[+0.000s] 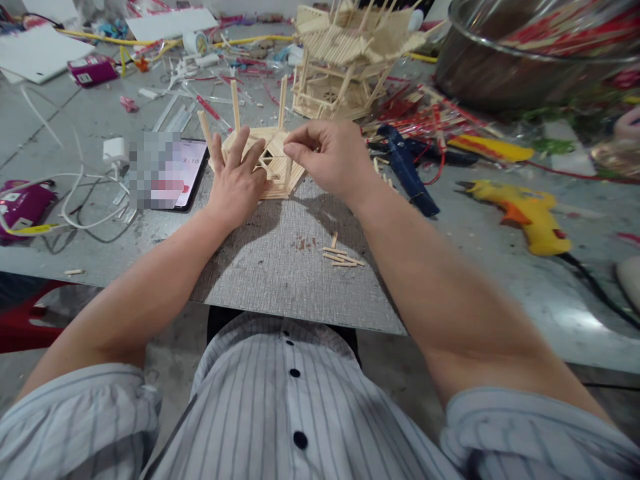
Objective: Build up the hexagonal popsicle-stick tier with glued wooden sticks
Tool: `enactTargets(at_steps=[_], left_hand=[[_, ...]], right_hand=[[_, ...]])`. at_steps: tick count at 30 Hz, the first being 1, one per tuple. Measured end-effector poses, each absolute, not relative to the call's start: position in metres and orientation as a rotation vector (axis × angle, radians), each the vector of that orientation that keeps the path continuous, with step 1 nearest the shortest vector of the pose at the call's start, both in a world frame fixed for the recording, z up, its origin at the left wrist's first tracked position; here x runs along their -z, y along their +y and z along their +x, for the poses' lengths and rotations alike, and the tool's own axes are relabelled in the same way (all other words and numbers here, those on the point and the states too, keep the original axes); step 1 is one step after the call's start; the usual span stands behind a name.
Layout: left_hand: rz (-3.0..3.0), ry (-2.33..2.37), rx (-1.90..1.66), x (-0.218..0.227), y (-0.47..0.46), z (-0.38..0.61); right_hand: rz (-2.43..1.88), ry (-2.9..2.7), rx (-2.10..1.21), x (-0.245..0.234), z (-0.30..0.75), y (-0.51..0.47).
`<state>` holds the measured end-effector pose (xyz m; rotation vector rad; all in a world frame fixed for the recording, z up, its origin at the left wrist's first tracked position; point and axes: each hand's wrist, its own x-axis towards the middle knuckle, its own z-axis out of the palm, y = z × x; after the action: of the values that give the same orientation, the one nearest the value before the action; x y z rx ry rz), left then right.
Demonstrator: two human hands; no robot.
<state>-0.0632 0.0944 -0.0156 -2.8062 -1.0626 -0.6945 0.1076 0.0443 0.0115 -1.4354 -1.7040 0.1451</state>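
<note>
A low base of thin wooden sticks [274, 192] lies on the table in front of me, with several upright posts around its edge. My left hand [236, 177] rests on its left side, fingers spread. One wooden post [204, 130] stands just beside those fingers. At the base's front right, my right hand [327, 157] is closed in a pinch at the top of a short upright wooden stick [289, 175]. Its fingertips hide the stick's upper end. Several loose short sticks [343, 257] lie nearer to me on the table.
A larger wooden-stick model [345, 47] stands behind the base. On the right are a yellow glue gun [525, 213], a blue glue gun [407, 170] and a metal basin [480, 77]. A phone [187, 170] and white cables [75, 180] lie left. Plastic scraps litter the back.
</note>
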Motion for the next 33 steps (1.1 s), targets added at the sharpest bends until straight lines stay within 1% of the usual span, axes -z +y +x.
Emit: enactTargets(at_steps=[25, 33], left_hand=[[-2.817, -0.982, 0.812, 0.0181, 0.0969, -0.064], [-2.847, -1.09, 0.731, 0.0128, 0.092, -0.0633]], right_hand=[[-1.454, -1.702, -0.151, -0.0121, 0.107, 0.0435], [-1.422, -1.713, -0.147, -0.0091, 0.1096, 0.0452]])
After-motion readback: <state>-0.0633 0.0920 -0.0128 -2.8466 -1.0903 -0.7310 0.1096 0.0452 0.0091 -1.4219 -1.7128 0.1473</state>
